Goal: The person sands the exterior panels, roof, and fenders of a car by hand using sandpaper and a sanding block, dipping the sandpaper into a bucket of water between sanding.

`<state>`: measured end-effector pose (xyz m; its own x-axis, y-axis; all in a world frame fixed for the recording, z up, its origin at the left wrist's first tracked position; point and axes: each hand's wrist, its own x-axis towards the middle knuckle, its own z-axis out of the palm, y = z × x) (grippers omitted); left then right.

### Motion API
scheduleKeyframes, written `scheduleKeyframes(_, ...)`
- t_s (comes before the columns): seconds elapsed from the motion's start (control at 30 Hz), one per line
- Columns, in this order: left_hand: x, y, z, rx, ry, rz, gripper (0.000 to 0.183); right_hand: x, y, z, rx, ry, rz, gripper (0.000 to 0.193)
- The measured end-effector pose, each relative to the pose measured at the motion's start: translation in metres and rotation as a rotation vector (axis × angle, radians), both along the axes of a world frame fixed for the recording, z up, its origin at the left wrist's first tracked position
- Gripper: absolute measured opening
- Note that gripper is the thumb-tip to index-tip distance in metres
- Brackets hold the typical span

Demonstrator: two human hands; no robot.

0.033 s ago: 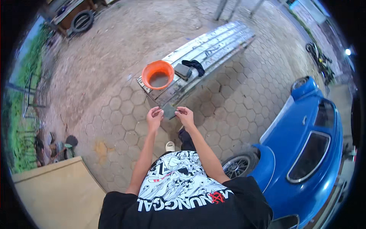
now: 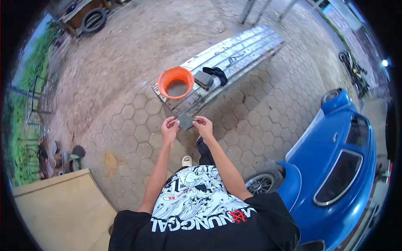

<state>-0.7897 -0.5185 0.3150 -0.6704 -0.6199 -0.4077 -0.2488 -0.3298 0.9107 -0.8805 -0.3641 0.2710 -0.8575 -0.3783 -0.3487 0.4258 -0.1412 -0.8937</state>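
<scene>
Between my two hands is a small dark grey square sheet [image 2: 186, 121] that looks like sandpaper. My left hand [image 2: 169, 127] pinches its left edge, and my right hand [image 2: 204, 126] pinches the right edge. Both hands are held out in front of me, just short of the near end of a worn silver-white bench [image 2: 234, 54]. On that end stands an orange bucket [image 2: 164, 79] with murky brownish water [image 2: 176, 88] in it. To the bucket's right lie a grey block or pad [image 2: 203, 78] and a crumpled black cloth [image 2: 217, 73].
A blue car [image 2: 310, 138] is close on my right, its wheel [image 2: 263, 182] near my elbow. At the lower left lies a tan board [image 2: 63, 201]. Hexagonal pavers [image 2: 247, 138] cover the ground here. A motorcycle [image 2: 354, 73] and a tyre [image 2: 94, 20] are farther off.
The view has turned slightly, so the bench, bucket and car appear a little farther right. My hands keep the same pinch on the sheet.
</scene>
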Motion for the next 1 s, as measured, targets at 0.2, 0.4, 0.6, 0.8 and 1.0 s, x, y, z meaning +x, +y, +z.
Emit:
scheduleKeyframes(0.2, -0.056, -0.062, -0.035, -0.082, -0.038, 0.198, 0.041, -0.084, -0.088, -0.016, -0.035, -0.029, 0.141, 0.036)
scheduleKeyframes(0.4, -0.127, -0.096, -0.049, -0.309, -0.063, 0.258, 0.040, -0.173, -0.135, -0.053, 0.070, 0.103, 0.321, 0.035)
scheduleKeyframes(0.6, -0.154, -0.074, -0.077, -0.231, -0.179, 0.206, 0.035, -0.232, -0.115, -0.102, 0.070, -0.006, 0.227, 0.023)
scheduleKeyframes(0.8, -0.189, -0.043, -0.096, -0.114, -0.177, 0.078, 0.028, -0.288, -0.083, -0.163, 0.677, 0.325, 0.102, 0.049)
scheduleKeyframes(1.0, -0.218, -0.044, -0.090, -0.045, -0.263, 0.018, 0.030, -0.324, -0.079, -0.202, 0.951, 0.224, -0.096, 0.075)
